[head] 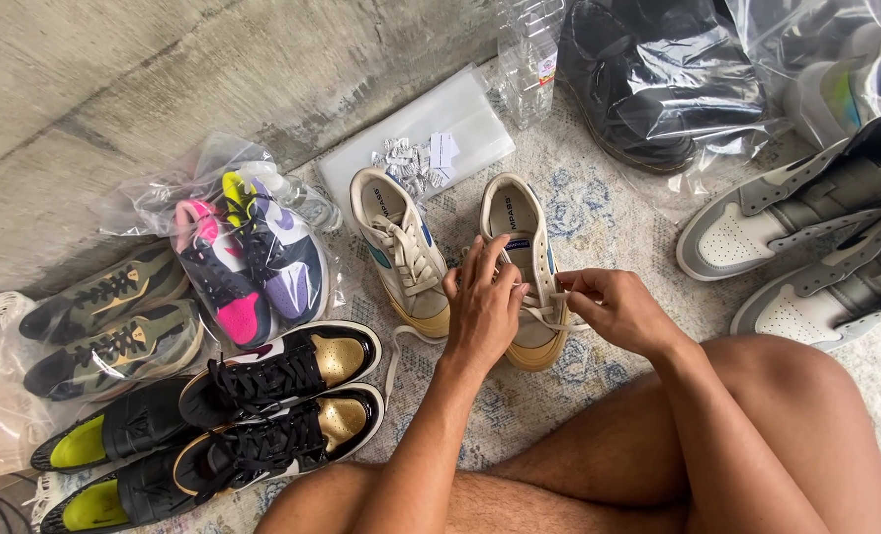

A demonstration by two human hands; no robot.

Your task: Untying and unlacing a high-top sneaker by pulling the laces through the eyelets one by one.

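Two cream low-top sneakers stand side by side on a patterned rug (599,213), toes toward me. My left hand (482,307) rests on the right-hand sneaker (518,232), fingers pinching its cream lace. My right hand (614,309) pinches the same lace (549,316) from the other side, over the shoe's tongue. The left-hand sneaker (396,247) sits laced and untouched, a loose lace end trailing off its toe. My bare knees fill the bottom of the view.
Black-and-gold sneakers (287,396) lie at the lower left, beside black-and-yellow shoes (104,445), olive shoes in plastic (109,321) and a bagged pink-purple pair (253,257). Grey-white high-tops (816,237) sit right, bagged black shoes (648,79) at top. A concrete wall (164,79) runs behind.
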